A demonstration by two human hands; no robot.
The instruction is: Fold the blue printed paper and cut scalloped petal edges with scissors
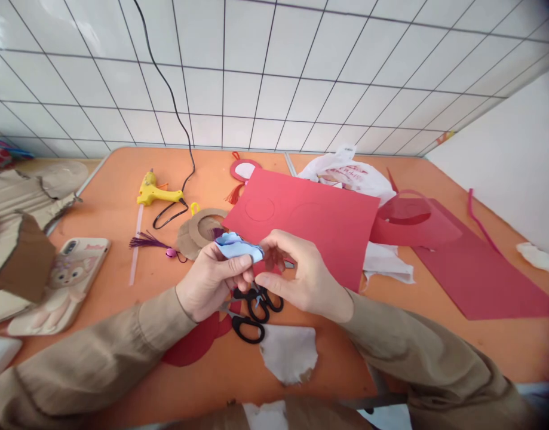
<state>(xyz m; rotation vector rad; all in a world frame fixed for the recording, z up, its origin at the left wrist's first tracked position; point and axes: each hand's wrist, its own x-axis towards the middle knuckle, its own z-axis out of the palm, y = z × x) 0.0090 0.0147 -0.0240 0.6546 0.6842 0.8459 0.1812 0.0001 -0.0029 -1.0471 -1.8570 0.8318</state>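
A folded piece of light blue cloth (238,248) with a darker, ruffled upper edge is pinched between the thumb and fingers of my left hand (209,275). My right hand (303,272) is at the right end of the cloth. Its thumb and curled fingers stand apart, and whether a fingertip touches the cloth I cannot tell. Below the hands lie black-handled scissors (250,329), partly over red cut pieces (193,340). A large red sheet (319,221) with a circle drawn on it lies behind my right hand.
On the left are a yellow glue gun (155,192) with a black cord, a purple tassel (146,240), cardboard rings (196,224), a phone (72,275) and torn cardboard (23,251). A white plastic bag (368,176) and more red sheets (475,269) lie right. A white scrap (288,352) sits in front.
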